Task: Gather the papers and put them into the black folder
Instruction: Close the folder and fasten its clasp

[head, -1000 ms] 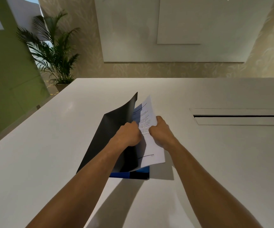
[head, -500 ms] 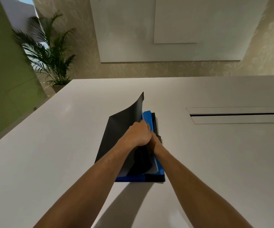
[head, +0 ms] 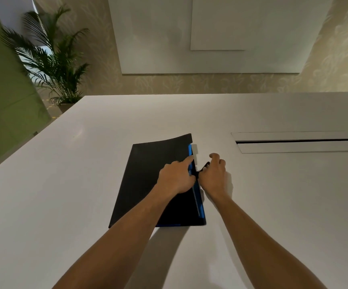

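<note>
1. The black folder (head: 148, 176), a flat rectangle with a thin matte black cover, lies near the middle of the white table (head: 64, 184), its long sides running away from the viewer.
2. The cover is almost flat; only its far right corner curls up slightly.
3. A bright blue strip (head: 198, 203) shows along the folder's right edge and at the near right corner, under the black cover.
4. No sheets of paper can be seen; whatever sits inside the folder is hidden by the cover.
5. The left hand (head: 177, 178) rests palm down on the right part of the cover, fingers loosely spread, index finger stretched toward the right edge. It presses rather than grips.
6. The right hand (head: 213, 176) sits just beside the folder's right edge, fingers curled, pinching a small black tab or strap (head: 203, 167) that sticks out from that edge. What exactly that black piece is cannot be told.
7. Both bare forearms reach in from the bottom of the view.
8. To the right, well apart from the folder, a long narrow slot (head: 300, 141) is cut into the tabletop.
9. Beyond the table's far left corner stands a potted green palm (head: 54, 65) beside a green wall.
</note>
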`<control>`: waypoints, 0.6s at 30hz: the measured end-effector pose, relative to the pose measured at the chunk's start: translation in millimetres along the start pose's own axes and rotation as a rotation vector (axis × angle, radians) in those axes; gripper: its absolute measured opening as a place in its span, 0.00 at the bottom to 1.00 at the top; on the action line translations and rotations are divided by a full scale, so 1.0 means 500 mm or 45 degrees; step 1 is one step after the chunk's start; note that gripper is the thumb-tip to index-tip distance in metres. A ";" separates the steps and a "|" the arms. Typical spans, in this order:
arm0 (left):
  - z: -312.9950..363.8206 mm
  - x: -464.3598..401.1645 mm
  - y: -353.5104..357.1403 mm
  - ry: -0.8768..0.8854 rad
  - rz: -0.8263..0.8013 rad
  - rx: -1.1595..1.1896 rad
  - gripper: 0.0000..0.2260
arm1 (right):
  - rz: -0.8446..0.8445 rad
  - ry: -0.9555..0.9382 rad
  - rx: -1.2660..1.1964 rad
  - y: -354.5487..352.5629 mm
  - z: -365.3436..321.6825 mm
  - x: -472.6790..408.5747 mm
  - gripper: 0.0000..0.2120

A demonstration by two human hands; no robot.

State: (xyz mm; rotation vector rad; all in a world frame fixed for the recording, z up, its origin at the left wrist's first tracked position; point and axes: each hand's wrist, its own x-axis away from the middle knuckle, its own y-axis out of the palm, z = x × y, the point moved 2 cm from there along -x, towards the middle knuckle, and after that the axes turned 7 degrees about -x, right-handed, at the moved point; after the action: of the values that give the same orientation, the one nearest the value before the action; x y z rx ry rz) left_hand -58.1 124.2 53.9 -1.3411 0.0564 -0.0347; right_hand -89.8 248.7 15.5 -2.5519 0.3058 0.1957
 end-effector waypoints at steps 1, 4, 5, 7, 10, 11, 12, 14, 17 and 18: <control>0.002 0.001 0.010 0.006 0.030 -0.092 0.30 | 0.002 0.015 -0.012 -0.004 0.005 0.001 0.21; 0.005 0.004 0.040 -0.012 0.148 -0.293 0.26 | -0.023 -0.002 -0.024 -0.009 0.017 0.007 0.10; 0.002 0.005 0.049 -0.028 0.167 -0.305 0.25 | -0.024 -0.021 -0.010 -0.010 0.019 0.011 0.09; -0.009 0.009 0.070 -0.022 0.191 -0.318 0.25 | -0.048 -0.101 0.046 -0.009 0.020 0.017 0.09; -0.033 0.016 0.094 0.054 0.270 -0.271 0.20 | -0.114 -0.273 0.155 0.000 0.023 0.027 0.10; -0.040 0.018 0.100 0.069 0.302 -0.231 0.19 | -0.137 -0.315 0.182 0.005 0.024 0.030 0.11; -0.046 0.019 0.105 0.079 0.333 -0.189 0.18 | -0.153 -0.353 0.207 0.009 0.025 0.032 0.12; -0.051 0.018 0.113 0.097 0.357 -0.087 0.17 | -0.180 -0.428 0.299 0.016 0.025 0.037 0.13; -0.052 0.012 0.119 0.112 0.340 0.052 0.18 | -0.238 -0.504 0.480 0.023 0.027 0.040 0.16; -0.053 0.012 0.121 0.100 0.332 0.082 0.20 | -0.243 -0.510 0.521 0.023 0.028 0.042 0.16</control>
State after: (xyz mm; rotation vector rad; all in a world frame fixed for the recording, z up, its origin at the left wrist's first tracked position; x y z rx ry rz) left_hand -54.4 111.8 -11.1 -1.2587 0.2938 0.1298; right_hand -73.6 243.0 -6.3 -2.0637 -0.0507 0.5059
